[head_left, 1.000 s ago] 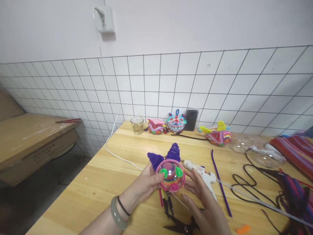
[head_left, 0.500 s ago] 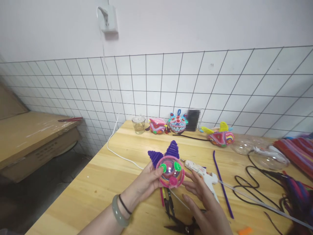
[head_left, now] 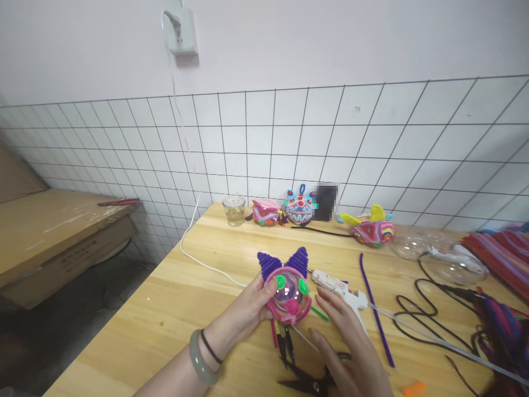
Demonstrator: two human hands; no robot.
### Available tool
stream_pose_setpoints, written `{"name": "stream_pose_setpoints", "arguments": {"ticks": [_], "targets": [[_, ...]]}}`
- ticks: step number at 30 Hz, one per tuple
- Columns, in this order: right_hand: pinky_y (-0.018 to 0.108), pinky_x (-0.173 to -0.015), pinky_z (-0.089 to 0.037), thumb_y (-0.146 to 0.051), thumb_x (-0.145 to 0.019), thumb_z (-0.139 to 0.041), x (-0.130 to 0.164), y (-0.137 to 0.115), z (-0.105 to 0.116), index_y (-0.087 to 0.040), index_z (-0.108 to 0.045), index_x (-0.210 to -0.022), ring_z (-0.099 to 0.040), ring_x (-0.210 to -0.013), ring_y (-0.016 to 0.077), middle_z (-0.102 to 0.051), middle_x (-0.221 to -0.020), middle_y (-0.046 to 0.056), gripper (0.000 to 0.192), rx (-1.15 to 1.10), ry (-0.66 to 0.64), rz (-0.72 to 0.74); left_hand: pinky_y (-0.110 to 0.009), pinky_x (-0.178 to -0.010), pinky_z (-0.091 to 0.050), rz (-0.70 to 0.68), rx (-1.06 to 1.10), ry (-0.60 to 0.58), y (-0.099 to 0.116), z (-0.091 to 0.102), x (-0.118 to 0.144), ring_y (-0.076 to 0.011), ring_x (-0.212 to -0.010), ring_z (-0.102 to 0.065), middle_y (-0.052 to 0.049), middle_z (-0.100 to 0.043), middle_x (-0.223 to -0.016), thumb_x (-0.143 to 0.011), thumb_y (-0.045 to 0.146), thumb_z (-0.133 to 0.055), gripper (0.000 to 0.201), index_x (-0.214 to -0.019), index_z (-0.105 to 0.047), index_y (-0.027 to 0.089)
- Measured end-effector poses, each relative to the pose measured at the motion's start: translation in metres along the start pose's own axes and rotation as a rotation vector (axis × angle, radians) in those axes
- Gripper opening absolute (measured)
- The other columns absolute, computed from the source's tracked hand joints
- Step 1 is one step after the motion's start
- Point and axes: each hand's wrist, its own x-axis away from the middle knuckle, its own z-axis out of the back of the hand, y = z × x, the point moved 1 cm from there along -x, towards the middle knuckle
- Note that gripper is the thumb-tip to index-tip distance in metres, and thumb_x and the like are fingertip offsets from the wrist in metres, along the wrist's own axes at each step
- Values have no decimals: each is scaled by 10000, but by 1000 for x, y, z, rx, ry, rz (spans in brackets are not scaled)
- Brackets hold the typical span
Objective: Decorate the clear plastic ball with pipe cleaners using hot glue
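Note:
My left hand [head_left: 243,311] grips a clear plastic ball craft [head_left: 288,292] wrapped in pink pipe cleaner, with two purple ears, green eyes and a pink nose. It is held just above the wooden table [head_left: 177,298]. My right hand [head_left: 345,342] hovers to the right of the ball, fingers spread, fingertips close to it and holding nothing. A white glue gun [head_left: 341,292] lies just behind my right hand. Black scissors [head_left: 309,377] and small snips [head_left: 285,339] lie under the hands.
Finished pipe-cleaner figures [head_left: 300,208] and a glass jar [head_left: 233,210] stand along the back edge by the tiled wall. A purple pipe cleaner [head_left: 374,309], black cables [head_left: 430,314], clear half-shells [head_left: 450,264] and a pile of pipe cleaners [head_left: 504,248] lie right. A white cord [head_left: 194,259] runs to the wall socket.
The ball craft has tipped and sunk a little lower toward the table, its ears now pointing more upward. My right hand stays beside it.

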Motion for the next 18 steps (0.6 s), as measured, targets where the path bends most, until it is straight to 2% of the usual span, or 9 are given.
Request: {"name": "stream_pose_setpoints", "arguments": {"ticks": [2, 6, 11, 18], "targets": [[447, -950, -513, -252, -926, -506, -3, -4, 3, -264, -412, -1393, -443, -1298, 286, -435, -1423, 109, 477, 32, 15, 48, -301, -681, -527, -16, -42, -41, -3, 0, 0, -196, -825, -653, -143, -673, -1047, -751, 555, -642, 603, -1183, -577, 139], [418, -990, -450, -230, -912, -513, -10, -14, 7, -247, -431, -1362, -371, -1327, 275, -376, -1439, 105, 458, 43, 40, 130, -342, -905, -459, -73, -110, -147, 1, -5, 2, -248, -1061, -602, -148, -651, -1147, -668, 521, -736, 685, -1218, -569, 148], [377, -1017, -383, -214, -918, -481, -15, -21, 12, -213, -475, -1295, -357, -1318, 259, -365, -1418, 116, 377, 35, 39, 179, -326, -910, -446, 63, -149, -231, 10, -15, 6, -240, -1058, -603, -104, -655, -1146, -599, 283, -847, 634, -1175, -603, 182], [346, -1036, -340, -253, -937, -457, -13, -23, 13, -199, -465, -1303, -337, -1321, 241, -369, -1407, 115, 370, 48, 20, 163, -324, -910, -443, 76, -118, -216, 10, -16, 6, -240, -1058, -603, -106, -650, -1161, -573, 296, -859, 661, -1173, -608, 183]]}}
